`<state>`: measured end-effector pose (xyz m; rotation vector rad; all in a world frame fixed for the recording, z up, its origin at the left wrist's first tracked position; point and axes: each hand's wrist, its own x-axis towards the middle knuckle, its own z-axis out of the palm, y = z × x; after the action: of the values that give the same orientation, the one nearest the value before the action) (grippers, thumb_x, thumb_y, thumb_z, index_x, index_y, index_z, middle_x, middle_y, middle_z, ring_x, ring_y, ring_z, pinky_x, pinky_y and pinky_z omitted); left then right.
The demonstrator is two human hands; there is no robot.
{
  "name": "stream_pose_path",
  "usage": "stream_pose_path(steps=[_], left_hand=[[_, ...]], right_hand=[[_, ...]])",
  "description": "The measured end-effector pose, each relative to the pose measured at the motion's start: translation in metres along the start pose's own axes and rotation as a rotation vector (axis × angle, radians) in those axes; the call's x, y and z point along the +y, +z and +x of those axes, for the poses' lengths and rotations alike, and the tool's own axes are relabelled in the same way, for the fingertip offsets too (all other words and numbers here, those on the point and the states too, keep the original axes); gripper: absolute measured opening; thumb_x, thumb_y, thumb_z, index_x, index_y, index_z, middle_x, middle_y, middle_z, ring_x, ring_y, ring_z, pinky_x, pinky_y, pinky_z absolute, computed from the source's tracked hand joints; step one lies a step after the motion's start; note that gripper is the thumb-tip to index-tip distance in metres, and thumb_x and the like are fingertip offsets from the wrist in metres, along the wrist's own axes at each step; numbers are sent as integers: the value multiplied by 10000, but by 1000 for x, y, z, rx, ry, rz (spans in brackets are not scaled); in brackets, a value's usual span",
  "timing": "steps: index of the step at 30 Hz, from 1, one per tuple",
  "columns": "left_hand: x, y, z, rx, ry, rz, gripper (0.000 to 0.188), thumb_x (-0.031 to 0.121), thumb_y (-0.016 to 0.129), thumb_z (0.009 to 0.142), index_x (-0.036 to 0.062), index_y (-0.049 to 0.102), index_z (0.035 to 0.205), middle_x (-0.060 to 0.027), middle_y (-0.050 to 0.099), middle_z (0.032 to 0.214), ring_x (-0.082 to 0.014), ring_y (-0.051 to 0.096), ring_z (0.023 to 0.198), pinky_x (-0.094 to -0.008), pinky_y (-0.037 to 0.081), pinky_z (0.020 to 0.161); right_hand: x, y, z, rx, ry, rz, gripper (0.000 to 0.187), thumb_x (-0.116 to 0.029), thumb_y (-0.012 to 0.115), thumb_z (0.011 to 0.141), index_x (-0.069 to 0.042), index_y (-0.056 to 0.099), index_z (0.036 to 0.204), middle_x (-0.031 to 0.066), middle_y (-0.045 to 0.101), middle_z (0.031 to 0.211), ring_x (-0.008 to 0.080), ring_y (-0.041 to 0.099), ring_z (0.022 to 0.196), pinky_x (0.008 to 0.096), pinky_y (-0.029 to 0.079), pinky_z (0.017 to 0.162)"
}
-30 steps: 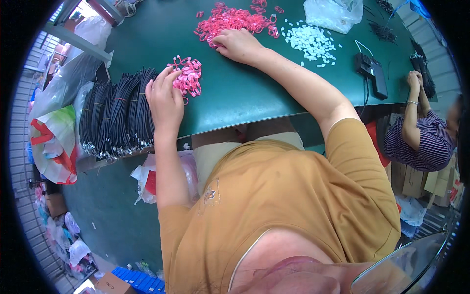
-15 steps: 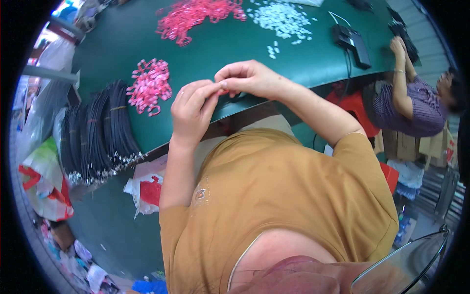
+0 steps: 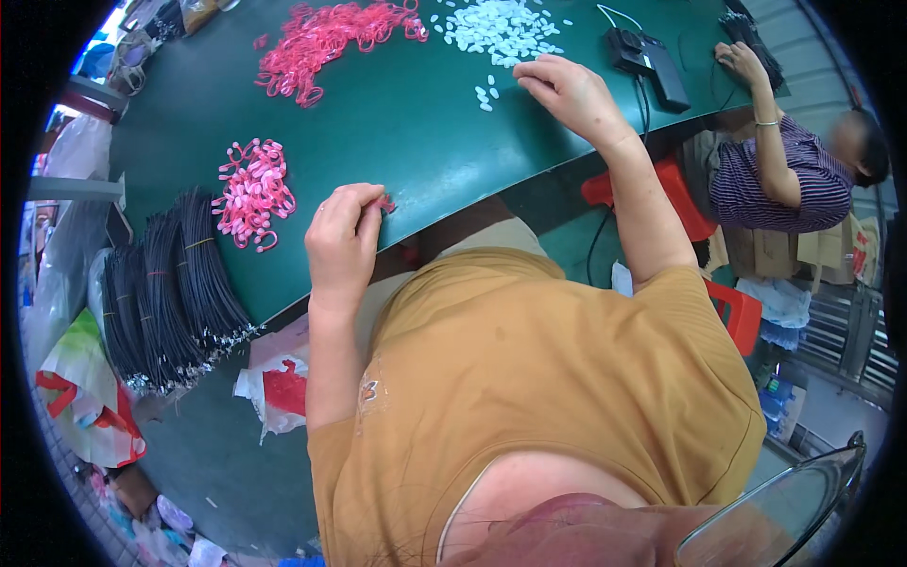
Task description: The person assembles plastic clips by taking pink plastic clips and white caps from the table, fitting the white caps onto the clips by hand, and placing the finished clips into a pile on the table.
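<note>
OK, I see L hand (image 3: 342, 241) left of ctr, thumb + fingers pinching a small red ring (image 3: 386, 203) by the green table (image 3: 444, 123)'s lower edge. R hand (image 3: 576, 99), upper right of ctr, is near the white pcs (image 3: 501, 28); can't tell if its bent fingers grip one. Red rings (image 3: 331, 38) heaped upper left; pink-and-white loops (image 3: 253, 189) mid-left, black cords (image 3: 170, 283) just beside.
</note>
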<state>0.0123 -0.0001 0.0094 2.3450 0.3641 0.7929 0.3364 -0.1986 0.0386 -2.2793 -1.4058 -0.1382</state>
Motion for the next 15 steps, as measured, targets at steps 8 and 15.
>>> stream_pose_path(steps=[8,15], left_hand=[[-3,1,-1,15,45,3,148,-71,754,938,4,723,1062,-141,766,1022,-280,759,930,-356,598,832],[0,1,0,24,15,-13,135,-44,757,915,30,723,1023,-120,776,1011,-320,757,949,-415,594,849]], right_hand=[[-7,11,7,-112,-33,-50,229,-264,635,1049,-160,814,1147,68,751,1063,341,731,988,502,558,881],[-7,16,7,-77,-101,-59,217,-255,678,1027,-150,823,1149,73,745,1037,316,738,969,486,563,850]])
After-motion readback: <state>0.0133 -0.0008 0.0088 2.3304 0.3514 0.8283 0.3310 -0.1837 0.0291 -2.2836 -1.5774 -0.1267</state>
